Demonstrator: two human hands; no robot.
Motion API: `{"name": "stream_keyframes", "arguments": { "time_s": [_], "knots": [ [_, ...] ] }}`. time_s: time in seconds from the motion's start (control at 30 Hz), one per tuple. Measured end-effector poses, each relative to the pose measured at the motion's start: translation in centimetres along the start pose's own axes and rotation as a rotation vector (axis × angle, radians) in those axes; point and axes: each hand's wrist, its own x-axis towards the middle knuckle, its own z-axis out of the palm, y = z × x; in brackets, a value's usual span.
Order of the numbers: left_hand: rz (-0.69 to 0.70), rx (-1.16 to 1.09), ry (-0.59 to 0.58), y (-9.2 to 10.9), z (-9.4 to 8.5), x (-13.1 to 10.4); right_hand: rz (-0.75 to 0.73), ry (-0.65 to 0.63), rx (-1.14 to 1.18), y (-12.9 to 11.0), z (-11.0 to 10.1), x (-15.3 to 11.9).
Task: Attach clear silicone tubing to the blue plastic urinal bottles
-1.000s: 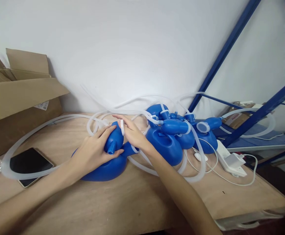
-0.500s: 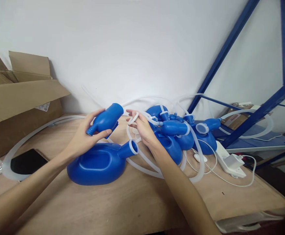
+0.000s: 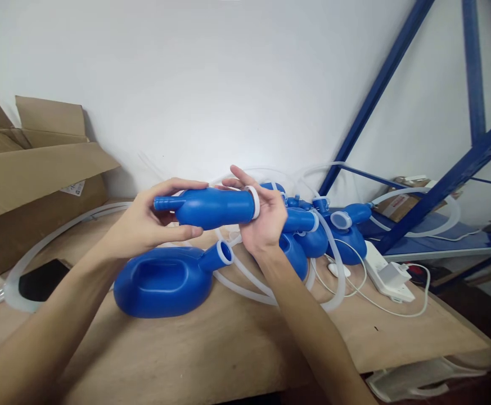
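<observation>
My left hand grips a blue plastic funnel piece from behind its narrow ribbed spout, which points left. Around the wide end of that piece sits a white ring. My right hand is cupped against the ring and the wide end, some fingers reaching behind and the uppermost ones stretched out. Below the hands a blue plastic urinal bottle lies on the table, its neck tilted up to the right with a white ring at the mouth.
More blue bottles with funnel pieces and translucent hoses crowd the right side. A white power strip with a cable lies beyond them. Left are an open cardboard box and a black flat object. A blue metal rack stands right.
The white ring, held in my right hand before, now sits at the funnel piece's wide end. My left hand has turned the piece level, and my right hand has closed in on it.
</observation>
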Motion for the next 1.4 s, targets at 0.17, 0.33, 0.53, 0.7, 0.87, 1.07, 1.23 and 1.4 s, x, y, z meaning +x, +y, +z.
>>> {"name": "stream_keyframes", "arguments": {
  "time_s": [0.17,0.33,0.53,0.7,0.87,1.07,1.23,1.4],
  "knots": [
    [0.202,0.224,0.011,2.0,0.6,0.7,-0.143,0.069,-0.116,-0.9,0.2,-0.3],
    [0.456,0.584,0.043,2.0,0.5,-0.2,-0.153,0.047,-0.405,-1.3,0.7,-1.1],
    [0.678,0.703,0.146,1.3,-0.1,-0.7,-0.26,-0.139,-0.538,-1.2,0.2,-1.6],
    [0.657,0.693,0.139,1.1,-0.3,-0.7,-0.247,-0.201,-0.576,-1.1,-0.4,-1.5],
    [0.642,0.663,0.1,1.0,-0.1,-0.7,-0.211,-0.188,-0.616,-1.1,-0.8,-1.6],
    [0.622,0.626,0.081,0.6,-0.3,-0.7,-0.368,-0.186,-0.63,-0.5,-1.3,-1.3],
    [0.647,0.635,0.093,0.6,-0.4,-0.7,-0.475,-0.027,-0.678,-0.1,-1.6,-1.2],
    [0.67,0.629,0.091,0.8,-0.3,-0.7,-0.438,-0.081,-0.66,-0.2,-1.4,-1.4]
  ]
}}
